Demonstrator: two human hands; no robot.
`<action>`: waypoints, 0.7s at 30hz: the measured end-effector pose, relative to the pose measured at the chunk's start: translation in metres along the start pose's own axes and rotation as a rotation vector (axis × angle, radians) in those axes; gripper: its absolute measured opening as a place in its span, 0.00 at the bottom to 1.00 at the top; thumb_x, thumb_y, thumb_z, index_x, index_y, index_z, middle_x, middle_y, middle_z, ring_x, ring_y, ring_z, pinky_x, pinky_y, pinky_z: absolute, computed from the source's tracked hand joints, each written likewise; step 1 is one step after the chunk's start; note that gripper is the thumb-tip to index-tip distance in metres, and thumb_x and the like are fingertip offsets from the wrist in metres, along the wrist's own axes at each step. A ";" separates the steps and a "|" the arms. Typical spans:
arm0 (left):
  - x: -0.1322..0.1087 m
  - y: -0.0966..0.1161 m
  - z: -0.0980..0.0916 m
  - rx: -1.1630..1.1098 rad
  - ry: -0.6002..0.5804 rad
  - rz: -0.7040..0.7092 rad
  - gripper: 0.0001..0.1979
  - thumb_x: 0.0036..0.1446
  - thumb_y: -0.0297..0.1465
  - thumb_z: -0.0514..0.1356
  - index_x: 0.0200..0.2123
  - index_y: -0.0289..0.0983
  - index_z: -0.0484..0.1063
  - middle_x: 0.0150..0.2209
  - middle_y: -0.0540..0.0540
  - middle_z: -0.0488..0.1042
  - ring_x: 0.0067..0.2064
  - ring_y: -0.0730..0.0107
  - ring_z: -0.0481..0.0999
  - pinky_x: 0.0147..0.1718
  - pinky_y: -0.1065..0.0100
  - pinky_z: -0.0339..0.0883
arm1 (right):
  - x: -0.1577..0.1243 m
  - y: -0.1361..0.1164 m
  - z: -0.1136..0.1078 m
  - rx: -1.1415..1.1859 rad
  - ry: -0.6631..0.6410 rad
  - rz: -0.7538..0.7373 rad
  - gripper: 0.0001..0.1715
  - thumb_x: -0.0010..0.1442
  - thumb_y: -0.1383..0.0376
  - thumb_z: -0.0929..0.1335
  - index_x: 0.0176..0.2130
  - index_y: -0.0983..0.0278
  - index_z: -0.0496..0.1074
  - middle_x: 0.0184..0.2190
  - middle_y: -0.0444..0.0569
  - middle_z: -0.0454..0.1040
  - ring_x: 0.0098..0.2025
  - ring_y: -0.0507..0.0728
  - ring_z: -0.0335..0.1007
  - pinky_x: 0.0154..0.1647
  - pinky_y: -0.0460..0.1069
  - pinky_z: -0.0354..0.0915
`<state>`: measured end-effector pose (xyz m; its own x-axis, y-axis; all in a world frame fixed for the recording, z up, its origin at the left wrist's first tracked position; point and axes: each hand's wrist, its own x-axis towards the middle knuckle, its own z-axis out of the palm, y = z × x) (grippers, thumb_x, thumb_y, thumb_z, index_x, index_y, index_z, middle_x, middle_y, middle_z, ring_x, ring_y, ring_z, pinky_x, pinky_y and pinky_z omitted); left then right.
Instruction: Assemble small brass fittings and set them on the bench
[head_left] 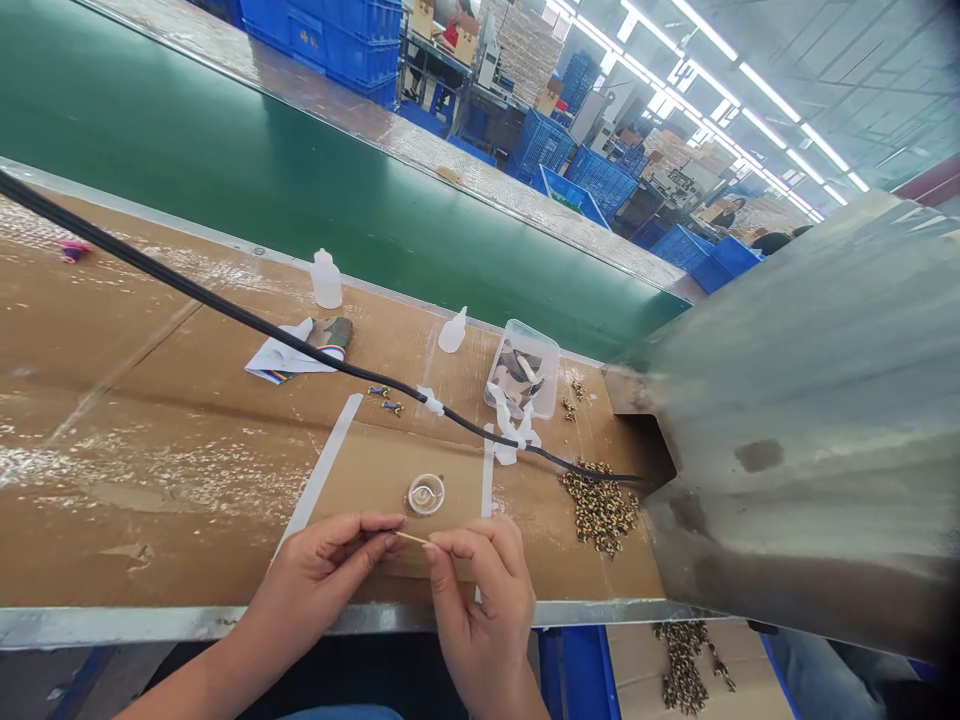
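Near the table's front edge, my right hand [484,580] pinches a thin wooden stick [412,538], like a toothpick, between thumb and forefinger. The stick's other end meets the fingertips of my left hand [330,562], which are closed in a pinch. A small dark item seems to be between them, too hidden to name. Just beyond both hands stands a small clear round cup [425,494] on a cardboard sheet [405,450] edged with white tape. Two small blue and gold parts [391,407] lie farther back.
A black cable [247,318] crosses over the table. To the right are a pile of small gold and black parts [602,508] and a metal housing [780,420]. At the back stand a plastic box [551,370], squeeze bottles [327,282] and a folded cloth [330,335], before a green conveyor belt [300,160].
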<state>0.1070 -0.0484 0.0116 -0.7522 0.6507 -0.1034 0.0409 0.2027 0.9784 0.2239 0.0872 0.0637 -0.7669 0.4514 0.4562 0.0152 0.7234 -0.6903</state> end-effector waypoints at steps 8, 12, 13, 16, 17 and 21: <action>-0.001 0.000 0.003 -0.023 0.045 0.053 0.08 0.53 0.36 0.64 0.37 0.45 0.81 0.35 0.52 0.83 0.36 0.69 0.82 0.37 0.77 0.76 | 0.000 -0.002 -0.001 -0.052 -0.035 -0.117 0.05 0.64 0.71 0.67 0.39 0.61 0.72 0.31 0.46 0.71 0.34 0.55 0.65 0.42 0.52 0.60; 0.000 -0.001 0.003 -0.001 0.037 0.084 0.09 0.54 0.36 0.64 0.38 0.44 0.81 0.35 0.50 0.82 0.36 0.68 0.82 0.37 0.75 0.76 | 0.001 -0.004 -0.004 -0.078 -0.061 -0.171 0.06 0.64 0.72 0.67 0.40 0.62 0.72 0.32 0.46 0.72 0.33 0.54 0.66 0.46 0.54 0.60; 0.000 -0.002 0.003 0.005 0.034 0.095 0.09 0.54 0.35 0.63 0.38 0.44 0.81 0.35 0.50 0.82 0.36 0.68 0.81 0.37 0.74 0.76 | 0.001 -0.005 -0.004 -0.082 -0.069 -0.174 0.07 0.64 0.72 0.67 0.40 0.62 0.72 0.32 0.46 0.72 0.33 0.54 0.67 0.46 0.54 0.60; 0.000 -0.003 0.003 0.025 0.023 0.127 0.08 0.55 0.35 0.63 0.38 0.44 0.81 0.35 0.50 0.82 0.36 0.68 0.81 0.37 0.74 0.76 | 0.004 -0.005 -0.004 -0.092 -0.081 -0.159 0.06 0.64 0.72 0.67 0.39 0.61 0.72 0.32 0.46 0.72 0.34 0.54 0.67 0.45 0.54 0.60; 0.000 -0.004 0.003 0.030 0.018 0.133 0.08 0.55 0.35 0.63 0.38 0.44 0.81 0.35 0.50 0.82 0.37 0.68 0.81 0.37 0.74 0.76 | 0.004 -0.005 -0.004 -0.093 -0.079 -0.144 0.06 0.64 0.72 0.67 0.39 0.61 0.72 0.32 0.46 0.72 0.34 0.54 0.67 0.45 0.53 0.60; -0.002 -0.004 0.003 0.067 0.009 0.134 0.09 0.55 0.35 0.63 0.39 0.46 0.80 0.36 0.51 0.82 0.38 0.68 0.82 0.40 0.74 0.75 | 0.006 -0.003 -0.005 -0.055 -0.033 -0.072 0.06 0.64 0.71 0.67 0.37 0.61 0.72 0.30 0.45 0.71 0.34 0.55 0.66 0.41 0.52 0.60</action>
<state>0.1098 -0.0482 0.0072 -0.7429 0.6688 0.0293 0.1849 0.1629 0.9692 0.2223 0.0905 0.0719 -0.7882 0.3801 0.4840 -0.0065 0.7813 -0.6241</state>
